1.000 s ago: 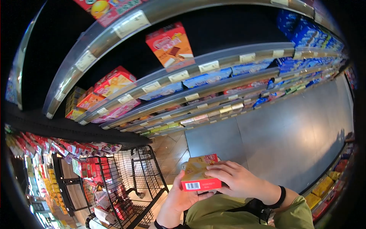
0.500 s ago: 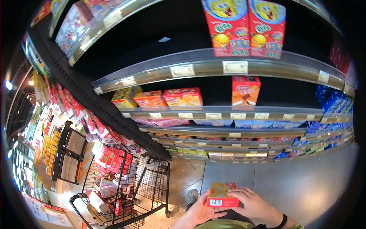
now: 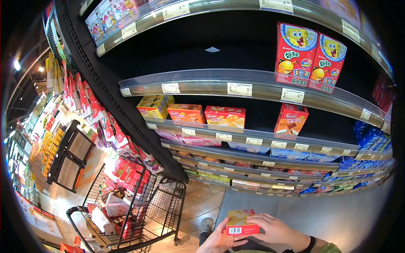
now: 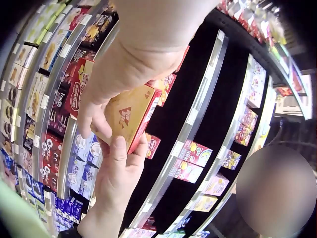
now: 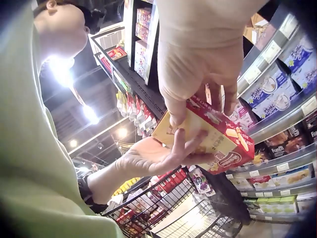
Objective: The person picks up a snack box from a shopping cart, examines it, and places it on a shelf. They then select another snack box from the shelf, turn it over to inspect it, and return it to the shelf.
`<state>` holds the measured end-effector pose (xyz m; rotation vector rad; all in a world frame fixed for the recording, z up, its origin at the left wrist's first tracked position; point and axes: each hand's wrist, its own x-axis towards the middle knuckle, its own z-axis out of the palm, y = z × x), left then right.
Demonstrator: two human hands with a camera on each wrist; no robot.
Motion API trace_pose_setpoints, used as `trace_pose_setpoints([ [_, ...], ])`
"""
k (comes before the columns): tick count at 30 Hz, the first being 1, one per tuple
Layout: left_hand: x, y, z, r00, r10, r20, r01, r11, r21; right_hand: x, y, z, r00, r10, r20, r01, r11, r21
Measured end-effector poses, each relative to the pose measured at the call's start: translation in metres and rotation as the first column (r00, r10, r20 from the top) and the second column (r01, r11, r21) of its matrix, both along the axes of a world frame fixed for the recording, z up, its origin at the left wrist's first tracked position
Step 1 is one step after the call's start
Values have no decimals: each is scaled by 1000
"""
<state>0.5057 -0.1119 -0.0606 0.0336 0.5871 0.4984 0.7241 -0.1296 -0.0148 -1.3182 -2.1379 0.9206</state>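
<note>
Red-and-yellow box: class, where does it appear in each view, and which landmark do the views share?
Head: the box is at bottom centre.
Left wrist: the box is centre-left.
Right wrist: the box is centre-right.
Shared landmark: the price-tagged shelves behind it.

**Materials and finishes at the snack shelf**

The box (image 3: 241, 222), gripped by my left hand (image 3: 219, 241) and right hand (image 3: 274, 230), is thin cardboard, smooth, with a glossy print. The shelf rails (image 3: 202, 86) are clear, shiny plastic holding matt paper price tags (image 3: 239, 89). The cart (image 3: 168, 202) is black-coated metal wire. The floor (image 3: 337, 219) is smooth grey tile with a dull sheen. My sleeve (image 5: 34, 148) is matt olive cloth.
</note>
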Motion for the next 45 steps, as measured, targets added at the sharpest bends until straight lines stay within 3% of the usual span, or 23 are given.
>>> trace_pose_setpoints([
  [2,-8,4,8,1000,-6,-3,6,999,-33,-5,5,-9,1000,22,-9,-22,1000,1],
  [7,-26,1,10,989,56,-136,-34,987,160,-21,18,-16,996,80,-32,-80,997,6],
  [10,-39,4,-2,998,63,-30,-60,994,94,-31,24,-18,993,115,-24,-114,993,11],
  [13,-52,10,-1,998,48,-28,-47,998,36,-43,30,-21,991,130,-27,-131,991,-12],
  [22,-106,41,13,996,85,-18,-83,993,84,-98,68,-12,979,201,-17,-200,979,27],
  [32,-170,87,39,995,100,-29,-95,987,127,-166,108,11,986,166,33,-167,985,49],
  [33,-178,92,38,993,116,26,-117,992,53,-174,113,12,986,164,45,-166,985,47],
  [35,-194,102,32,984,161,78,-160,987,-17,-188,120,17,984,168,60,-171,984,57],
  [37,-203,113,14,997,78,-13,-79,996,-35,-200,126,21,979,186,77,-191,980,63],
  [45,-244,142,0,996,44,78,-46,999,22,-246,145,30,982,103,156,-114,992,61],
])
